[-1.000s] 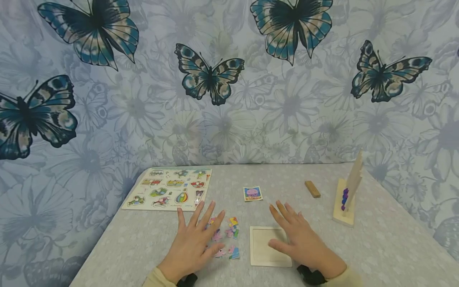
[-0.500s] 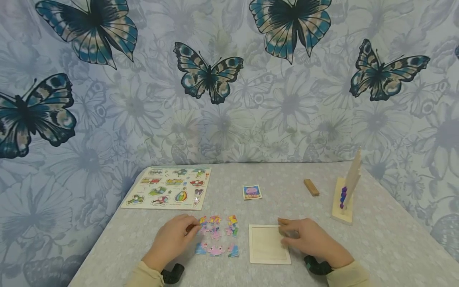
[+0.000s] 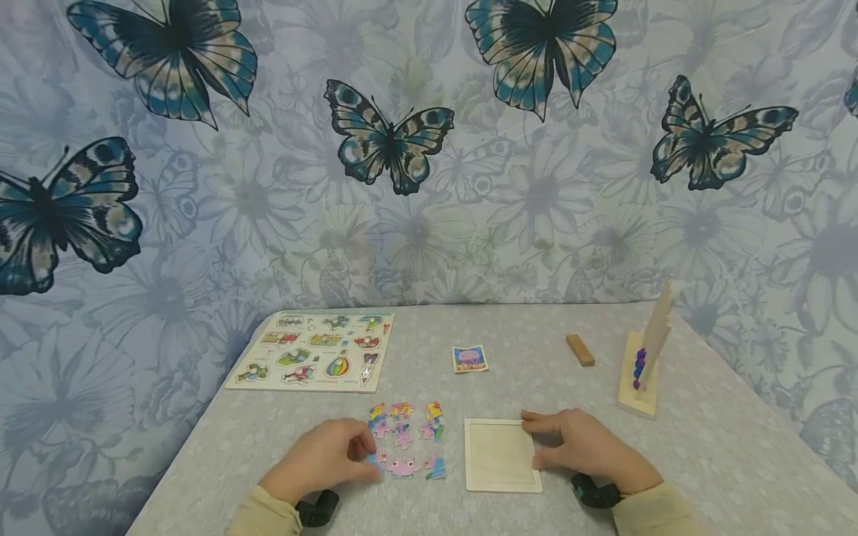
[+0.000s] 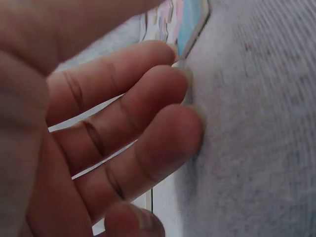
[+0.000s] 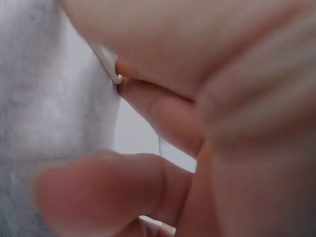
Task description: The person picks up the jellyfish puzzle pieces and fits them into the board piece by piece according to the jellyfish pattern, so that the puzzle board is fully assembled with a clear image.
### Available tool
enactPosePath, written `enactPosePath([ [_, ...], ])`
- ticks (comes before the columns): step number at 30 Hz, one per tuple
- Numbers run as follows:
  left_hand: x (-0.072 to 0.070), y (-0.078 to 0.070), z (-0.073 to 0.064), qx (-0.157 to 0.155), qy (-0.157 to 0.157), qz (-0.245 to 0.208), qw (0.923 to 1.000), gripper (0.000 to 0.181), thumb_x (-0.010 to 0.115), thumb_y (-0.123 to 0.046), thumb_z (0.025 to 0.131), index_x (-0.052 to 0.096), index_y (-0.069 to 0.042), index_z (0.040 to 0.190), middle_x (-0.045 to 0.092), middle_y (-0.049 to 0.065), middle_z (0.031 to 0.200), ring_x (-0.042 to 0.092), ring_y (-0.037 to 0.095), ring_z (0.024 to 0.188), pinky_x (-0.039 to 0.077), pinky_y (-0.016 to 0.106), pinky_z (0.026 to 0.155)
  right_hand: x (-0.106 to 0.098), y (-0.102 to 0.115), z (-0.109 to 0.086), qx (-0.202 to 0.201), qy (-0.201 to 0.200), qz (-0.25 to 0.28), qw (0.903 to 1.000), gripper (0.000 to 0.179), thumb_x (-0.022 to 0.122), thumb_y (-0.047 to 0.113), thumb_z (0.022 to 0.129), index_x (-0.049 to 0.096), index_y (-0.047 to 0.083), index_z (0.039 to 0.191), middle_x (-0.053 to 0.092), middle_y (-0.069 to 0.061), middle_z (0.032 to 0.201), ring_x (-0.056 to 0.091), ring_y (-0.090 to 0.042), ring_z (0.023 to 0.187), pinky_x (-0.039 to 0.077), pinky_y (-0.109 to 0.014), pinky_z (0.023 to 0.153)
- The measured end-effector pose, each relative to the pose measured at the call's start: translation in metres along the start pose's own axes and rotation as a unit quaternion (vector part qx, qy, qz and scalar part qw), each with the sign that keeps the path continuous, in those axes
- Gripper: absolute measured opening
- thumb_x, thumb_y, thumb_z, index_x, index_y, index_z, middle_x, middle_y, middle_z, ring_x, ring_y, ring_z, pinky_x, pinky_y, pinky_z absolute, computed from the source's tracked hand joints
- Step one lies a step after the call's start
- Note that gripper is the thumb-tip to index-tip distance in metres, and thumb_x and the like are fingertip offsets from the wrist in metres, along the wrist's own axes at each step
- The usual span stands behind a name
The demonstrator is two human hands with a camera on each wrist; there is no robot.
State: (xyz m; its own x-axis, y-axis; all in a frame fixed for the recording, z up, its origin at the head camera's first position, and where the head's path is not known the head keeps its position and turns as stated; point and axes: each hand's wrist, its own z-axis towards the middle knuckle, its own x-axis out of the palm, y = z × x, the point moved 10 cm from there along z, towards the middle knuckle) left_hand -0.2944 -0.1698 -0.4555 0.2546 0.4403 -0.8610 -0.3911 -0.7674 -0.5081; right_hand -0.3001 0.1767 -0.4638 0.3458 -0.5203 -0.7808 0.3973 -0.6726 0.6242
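Several jigsaw pieces (image 3: pixel 403 467), pink, blue and yellow, lie in loose rows on the table. My left hand (image 3: pixel 328 458) is at their left side, fingers bent loosely and thumb apart from them. In the left wrist view, its fingertips (image 4: pixel 185 118) stand at the cloth, right by the corner of a blue-edged piece (image 4: pixel 190 24). To the right lies a shallow square wooden puzzle tray (image 3: pixel 503 455) with a raised rim. My right hand (image 3: pixel 583 450) holds its right side, index finger at the far corner and thumb on the side edge; the right wrist view shows a finger at the tray corner (image 5: pixel 111 69).
A picture board of vehicles and toys (image 3: pixel 315 350) lies at the back left. A small picture card (image 3: pixel 470 359) and a wooden block (image 3: pixel 579 350) lie farther back. At the right stands a wooden stand (image 3: pixel 640 380) with purple and blue beads.
Both hands have come down from above the table with fingers spread. The left has gone left to the pieces' edge, uncovering them; the right has settled at the tray's right side.
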Motion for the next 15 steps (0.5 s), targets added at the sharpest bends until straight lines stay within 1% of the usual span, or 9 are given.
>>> enactPosePath([
  [2,0.0018,-0.0002,0.0004,0.000,0.007,-0.007,1.0000,0.036,0.089,-0.053,0.074,0.068,-0.028,0.089,0.062,-0.016,0.081,0.055,0.001,0.072,0.046,0.028,0.065,0.0012,0.0000,0.0003,0.004,0.005,0.003,1.0000,0.075,0.086,0.050,0.075,0.068,0.012,0.137,0.058,-0.004,0.148,0.050,-0.037,0.140,0.042,-0.058,0.108],
  [4,0.0030,0.0001,0.0007,-0.001,0.010,-0.009,0.9999,0.036,0.090,-0.052,0.074,0.067,-0.028,0.089,0.062,-0.015,0.081,0.055,0.001,0.072,0.046,0.027,0.065,0.0028,0.0008,0.0001,0.010,0.011,0.000,0.9999,0.087,0.089,0.054,0.068,0.065,0.011,0.139,0.056,-0.004,0.151,0.048,-0.039,0.141,0.040,-0.060,0.110],
  [6,0.0037,0.0007,0.0010,-0.003,0.012,-0.011,0.9999,0.035,0.089,-0.050,0.075,0.067,-0.029,0.090,0.062,-0.015,0.081,0.055,0.001,0.072,0.046,0.027,0.065,0.0047,0.0024,-0.0001,0.015,0.018,-0.006,0.9997,0.096,0.090,0.057,0.063,0.063,0.010,0.142,0.054,-0.004,0.153,0.048,-0.039,0.142,0.040,-0.061,0.110],
  [8,0.0042,0.0011,0.0012,-0.003,0.012,-0.012,0.9999,0.034,0.089,-0.049,0.075,0.067,-0.029,0.090,0.062,-0.015,0.081,0.055,0.001,0.072,0.046,0.027,0.065,0.0061,0.0043,-0.0007,0.018,0.024,-0.013,0.9995,0.102,0.091,0.059,0.060,0.060,0.010,0.144,0.052,-0.005,0.155,0.048,-0.039,0.141,0.040,-0.061,0.109],
  [10,0.0045,0.0012,0.0011,-0.002,0.011,-0.014,0.9998,0.033,0.089,-0.049,0.076,0.067,-0.029,0.090,0.062,-0.015,0.081,0.055,0.001,0.072,0.046,0.027,0.065,0.0072,0.0061,-0.0013,0.020,0.030,-0.016,0.9992,0.104,0.092,0.058,0.060,0.058,0.009,0.146,0.050,-0.005,0.156,0.048,-0.038,0.142,0.041,-0.060,0.109],
  [15,0.0040,0.0003,0.0007,0.004,0.007,-0.015,0.9999,0.033,0.089,-0.048,0.076,0.066,-0.028,0.090,0.062,-0.014,0.081,0.054,0.001,0.072,0.046,0.028,0.065,0.0082,0.0086,-0.0008,0.024,0.037,-0.012,0.9989,0.100,0.093,0.053,0.067,0.055,0.009,0.148,0.047,-0.004,0.159,0.047,-0.036,0.143,0.041,-0.059,0.109],
])
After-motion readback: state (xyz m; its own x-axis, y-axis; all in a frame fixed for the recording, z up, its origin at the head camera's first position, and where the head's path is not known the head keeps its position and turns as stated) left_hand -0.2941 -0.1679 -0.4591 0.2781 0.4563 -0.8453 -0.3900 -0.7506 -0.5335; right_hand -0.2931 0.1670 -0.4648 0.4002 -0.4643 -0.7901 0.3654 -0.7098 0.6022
